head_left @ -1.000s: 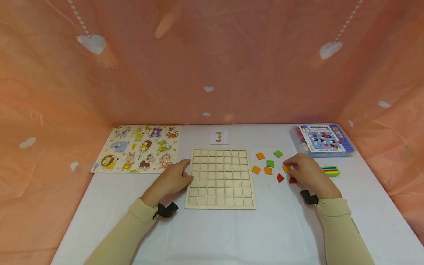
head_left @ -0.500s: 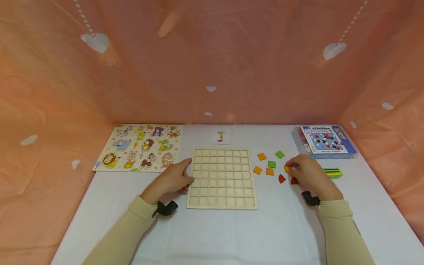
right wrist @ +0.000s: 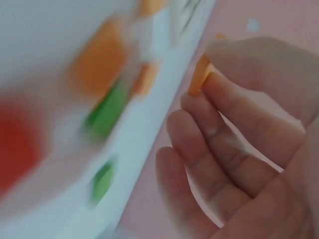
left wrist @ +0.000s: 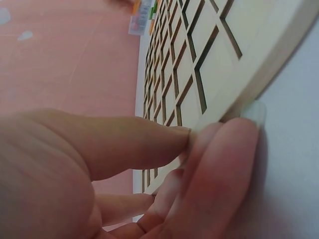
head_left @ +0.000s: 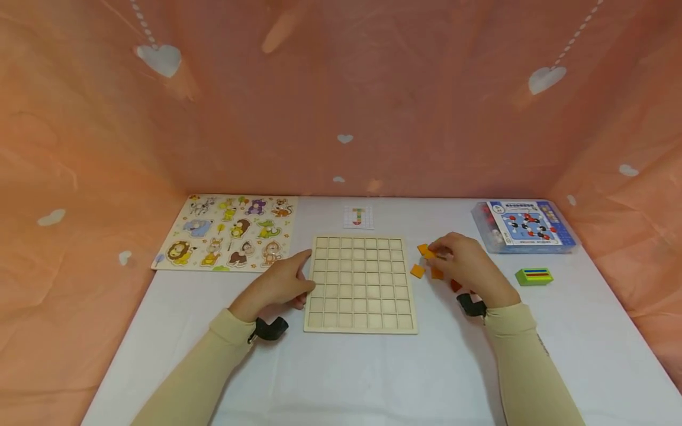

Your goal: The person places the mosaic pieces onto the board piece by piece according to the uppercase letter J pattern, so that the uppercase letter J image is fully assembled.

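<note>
My left hand [head_left: 279, 287] is at the left edge of the square wooden grid board [head_left: 360, 284], thumb and fingers gripping its rim in the left wrist view. The board's squares hold no tiles. My right hand [head_left: 466, 266] pinches an orange square tile [right wrist: 199, 74] between thumb and fingertips, over the loose tiles right of the board. Nearby lie more orange tiles [head_left: 418, 271] and a red piece [head_left: 456, 286], partly under the hand. Two green square tiles [right wrist: 107, 109] show blurred in the right wrist view; the hand hides them in the head view.
A small card with a coloured J pattern [head_left: 359, 217] lies behind the board. An animal puzzle board [head_left: 226, 234] is at the back left. At the right are a boxed molecule set [head_left: 524, 228] and a green block with coloured stripes [head_left: 534, 276].
My right hand has moved left and slightly away with the orange tile, uncovering the striped green block and covering the green tiles. My left hand stays at the board's edge.
</note>
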A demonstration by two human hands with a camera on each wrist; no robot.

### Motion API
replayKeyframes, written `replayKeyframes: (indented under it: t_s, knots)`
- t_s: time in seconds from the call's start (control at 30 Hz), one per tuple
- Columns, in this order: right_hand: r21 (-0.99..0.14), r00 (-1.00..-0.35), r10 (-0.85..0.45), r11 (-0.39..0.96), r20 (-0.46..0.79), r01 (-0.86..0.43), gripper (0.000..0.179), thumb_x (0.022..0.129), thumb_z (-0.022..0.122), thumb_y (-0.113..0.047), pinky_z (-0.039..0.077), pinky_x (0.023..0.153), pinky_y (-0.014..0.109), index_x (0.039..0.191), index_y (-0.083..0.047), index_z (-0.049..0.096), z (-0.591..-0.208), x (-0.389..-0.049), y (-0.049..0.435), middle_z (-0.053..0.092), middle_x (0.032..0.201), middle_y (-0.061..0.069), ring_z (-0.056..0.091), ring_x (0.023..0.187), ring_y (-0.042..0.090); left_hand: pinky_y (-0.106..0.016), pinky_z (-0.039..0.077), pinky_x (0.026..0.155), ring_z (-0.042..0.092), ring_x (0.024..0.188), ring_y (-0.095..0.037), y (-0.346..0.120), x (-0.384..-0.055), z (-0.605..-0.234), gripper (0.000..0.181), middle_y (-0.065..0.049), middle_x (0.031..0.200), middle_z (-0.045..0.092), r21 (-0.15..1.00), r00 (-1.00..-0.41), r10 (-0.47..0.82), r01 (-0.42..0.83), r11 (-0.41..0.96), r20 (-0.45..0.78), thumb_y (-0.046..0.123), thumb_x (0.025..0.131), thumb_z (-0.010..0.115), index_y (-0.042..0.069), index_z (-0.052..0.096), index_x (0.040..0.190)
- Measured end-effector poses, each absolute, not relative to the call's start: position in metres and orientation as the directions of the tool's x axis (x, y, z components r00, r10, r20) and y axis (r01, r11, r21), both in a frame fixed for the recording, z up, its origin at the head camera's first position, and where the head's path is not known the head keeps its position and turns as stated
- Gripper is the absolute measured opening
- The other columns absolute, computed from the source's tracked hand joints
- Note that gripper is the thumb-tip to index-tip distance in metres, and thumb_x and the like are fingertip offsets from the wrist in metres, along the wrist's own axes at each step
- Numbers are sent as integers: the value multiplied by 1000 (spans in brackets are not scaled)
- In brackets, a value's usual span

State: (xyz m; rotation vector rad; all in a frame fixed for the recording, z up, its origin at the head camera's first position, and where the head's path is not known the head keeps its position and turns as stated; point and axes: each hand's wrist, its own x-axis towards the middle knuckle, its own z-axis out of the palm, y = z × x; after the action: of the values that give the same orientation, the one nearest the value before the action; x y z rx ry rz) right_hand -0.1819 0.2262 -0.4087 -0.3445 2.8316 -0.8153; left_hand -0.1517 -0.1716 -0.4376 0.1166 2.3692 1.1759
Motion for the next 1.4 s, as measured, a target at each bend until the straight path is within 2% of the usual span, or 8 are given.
replayKeyframes:
  t_s: [0.1, 0.3, 0.5, 0.93, 1.4]
  knots:
    - [-548, -947, -315, 803, -59, -234, 30, 100, 77, -24, 60, 100, 53, 124, -5, 77, -405, -192, 197, 73, 120, 13, 67, 112, 33, -32, 65, 58, 70, 61, -19, -172, -151, -437, 89, -13, 80, 69, 775, -877, 282, -147, 615, -390, 8, 100, 69, 8, 20, 173]
    - [-583, -910, -413, 747, -34, -318, 27, 102, 75, -22, 60, 99, 49, 124, -7, 78, -406, -207, 143, 73, 119, 11, 67, 110, 30, -32, 65, 57, 70, 59, -18, -171, -152, -437, 89, -13, 79, 69, 776, -881, 269, -157, 610, -390, 7, 99, 70, 10, 20, 174]
    - [-579, -865, -500, 715, -33, -392, 27, 102, 76, -21, 62, 100, 47, 124, -6, 79, -417, -216, 109, 74, 121, 10, 70, 110, 28, -32, 66, 56, 70, 58, -18, -170, -152, -438, 89, -13, 79, 69, 776, -880, 255, -178, 604, -401, 7, 99, 70, 11, 21, 174]
    - [-520, -867, -497, 748, -28, -412, 24, 102, 77, -26, 62, 100, 45, 118, -9, 81, -426, -219, 82, 75, 118, 8, 70, 109, 27, -32, 65, 55, 70, 57, -20, -171, -151, -441, 91, -13, 77, 70, 776, -880, 233, -207, 595, -414, 7, 98, 71, 14, 22, 174]
    - [-445, -845, -534, 762, -21, -470, 22, 102, 76, -24, 63, 93, 38, 118, -8, 81, -431, -218, 69, 73, 111, 7, 67, 97, 20, -33, 66, 56, 70, 58, -20, -173, -153, -440, 90, -14, 77, 69, 790, -880, 241, -209, 577, -409, 6, 98, 71, 14, 23, 173]
